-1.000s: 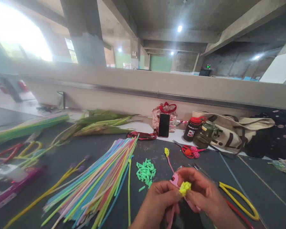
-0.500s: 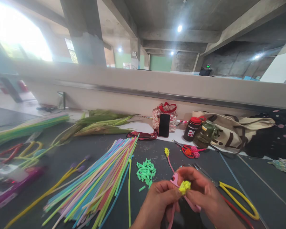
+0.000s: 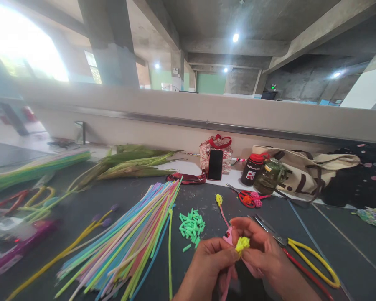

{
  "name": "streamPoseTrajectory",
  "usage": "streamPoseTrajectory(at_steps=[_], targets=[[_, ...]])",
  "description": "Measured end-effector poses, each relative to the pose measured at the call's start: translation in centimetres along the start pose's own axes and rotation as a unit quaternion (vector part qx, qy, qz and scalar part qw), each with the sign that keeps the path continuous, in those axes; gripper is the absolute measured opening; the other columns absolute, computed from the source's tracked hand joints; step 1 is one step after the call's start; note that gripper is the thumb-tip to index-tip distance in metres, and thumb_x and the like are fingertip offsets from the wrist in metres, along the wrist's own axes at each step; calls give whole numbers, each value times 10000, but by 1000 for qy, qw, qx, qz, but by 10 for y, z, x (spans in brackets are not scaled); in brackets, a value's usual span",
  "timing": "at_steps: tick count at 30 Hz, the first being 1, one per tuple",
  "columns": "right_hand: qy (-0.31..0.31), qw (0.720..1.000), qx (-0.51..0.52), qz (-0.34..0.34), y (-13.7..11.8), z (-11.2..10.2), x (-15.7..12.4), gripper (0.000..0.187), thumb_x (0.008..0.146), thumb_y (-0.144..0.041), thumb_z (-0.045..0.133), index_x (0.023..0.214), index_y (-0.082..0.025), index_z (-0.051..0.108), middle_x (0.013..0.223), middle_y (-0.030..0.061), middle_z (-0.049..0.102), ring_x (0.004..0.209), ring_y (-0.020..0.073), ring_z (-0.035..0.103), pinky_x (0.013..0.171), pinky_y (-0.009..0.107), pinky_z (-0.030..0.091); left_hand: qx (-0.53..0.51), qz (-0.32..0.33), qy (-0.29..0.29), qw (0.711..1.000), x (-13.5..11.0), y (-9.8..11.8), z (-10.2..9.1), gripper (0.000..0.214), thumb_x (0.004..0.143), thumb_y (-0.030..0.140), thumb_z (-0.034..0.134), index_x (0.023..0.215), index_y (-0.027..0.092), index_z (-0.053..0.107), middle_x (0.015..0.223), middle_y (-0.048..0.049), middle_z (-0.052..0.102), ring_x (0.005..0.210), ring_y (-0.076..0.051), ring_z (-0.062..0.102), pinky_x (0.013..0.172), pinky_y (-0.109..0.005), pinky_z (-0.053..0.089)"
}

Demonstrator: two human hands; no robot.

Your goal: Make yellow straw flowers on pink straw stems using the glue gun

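My left hand [image 3: 207, 263] and my right hand [image 3: 263, 255] meet low in the middle of the view, both pinching a small yellow knot [image 3: 242, 244] that sits on a pink folded strip [image 3: 229, 238]. The pink strip hangs down between my hands. Fingers of both hands are curled tight round the piece. A finished yellow bud on a pink stem [image 3: 219, 205] lies on the dark table [image 3: 81, 213] just beyond my hands.
A fan of pastel plastic strips [image 3: 134, 238] lies left. Nearby are cut green bits [image 3: 191, 226], yellow-and-red handled scissors [image 3: 303, 255], a phone [image 3: 215, 164] leaning on a red-ribboned bag, two jars [image 3: 263, 170], a canvas tote [image 3: 310, 171] and green leaves [image 3: 131, 163].
My hands stay in place; the fingers shift slightly on the yellow knot. Nothing else on the table has moved.
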State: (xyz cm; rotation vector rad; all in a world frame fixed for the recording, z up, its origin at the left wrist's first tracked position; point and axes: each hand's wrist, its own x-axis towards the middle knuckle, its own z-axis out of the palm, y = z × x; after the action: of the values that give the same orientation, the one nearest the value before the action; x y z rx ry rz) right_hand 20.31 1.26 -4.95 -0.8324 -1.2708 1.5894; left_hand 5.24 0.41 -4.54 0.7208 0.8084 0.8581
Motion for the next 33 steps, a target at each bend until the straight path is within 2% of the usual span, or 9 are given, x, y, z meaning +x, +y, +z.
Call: streamPoseTrajectory(at_steps=[4, 7, 10, 13, 19, 23, 29, 31, 33], targets=[[13, 1000, 23, 2, -2, -1, 1, 461, 648, -344, 720, 1070, -225, 577, 878, 37, 598, 716, 163, 558, 581, 246, 436, -27, 2, -5, 1000, 1, -4, -3, 258, 577, 356, 687, 522, 146, 547, 355, 26, 541, 226, -27, 313, 284, -187, 121], [26, 999, -24, -26, -5, 1, -1, 481, 650, -326, 718, 1096, -244, 556, 970, 63, 604, 846, 208, 569, 697, 312, 445, -52, -5, -9, 999, 2, -6, -5, 236, 581, 326, 688, 531, 145, 545, 359, 27, 537, 241, -29, 324, 292, -184, 130], [47, 990, -122, -53, -8, 7, -5, 505, 650, -257, 721, 1118, -269, 531, 1013, 61, 597, 939, 231, 551, 763, 342, 437, -63, -16, -10, 998, 3, -6, -4, 221, 566, 311, 686, 531, 140, 549, 353, 27, 531, 246, -26, 330, 303, -172, 146], [64, 980, -181, -60, -10, 14, -7, 465, 684, -221, 691, 1117, -273, 528, 957, 52, 607, 915, 228, 564, 747, 338, 452, -56, -24, 2, 998, 3, -5, -2, 234, 543, 320, 680, 492, 141, 538, 326, 24, 514, 230, -28, 319, 296, -173, 145], [94, 980, -167, -61, -8, 19, -6, 401, 690, -279, 707, 1062, -271, 558, 855, 21, 631, 782, 187, 593, 642, 274, 459, -66, -27, -6, 997, 2, -3, -5, 223, 593, 312, 657, 510, 140, 543, 346, 23, 525, 250, -29, 351, 294, -157, 176], [107, 978, -170, -56, -9, 21, -7, 399, 680, -315, 719, 1051, -273, 580, 914, 33, 655, 825, 203, 602, 642, 273, 462, -51, -21, 7, 998, 4, -3, -5, 205, 547, 310, 638, 482, 151, 527, 314, 23, 506, 211, -32, 316, 267, -168, 149], [94, 975, -197, -52, -12, 18, -10, 399, 683, -283, 711, 1062, -280, 585, 965, 44, 646, 924, 236, 579, 778, 332, 453, -42, -32, 2, 999, 6, -4, -6, 172, 538, 266, 624, 462, 150, 524, 321, 30, 503, 220, -25, 309, 270, -164, 150], [70, 982, -170, -36, -13, 15, -10, 377, 699, -293, 695, 1060, -273, 591, 1008, 48, 626, 910, 227, 575, 790, 335, 446, -36, -31, -6, 999, 4, -4, -6, 200, 541, 281, 649, 463, 148, 524, 322, 32, 500, 223, -20, 297, 275, -168, 136], [53, 991, -120, -21, -13, 13, -9, 285, 749, -327, 647, 1021, -251, 609, 959, 43, 625, 862, 204, 572, 754, 312, 445, -20, -23, -4, 1000, 3, -4, -4, 263, 537, 324, 685, 450, 150, 507, 314, 36, 490, 216, -12, 268, 278, -178, 104]])
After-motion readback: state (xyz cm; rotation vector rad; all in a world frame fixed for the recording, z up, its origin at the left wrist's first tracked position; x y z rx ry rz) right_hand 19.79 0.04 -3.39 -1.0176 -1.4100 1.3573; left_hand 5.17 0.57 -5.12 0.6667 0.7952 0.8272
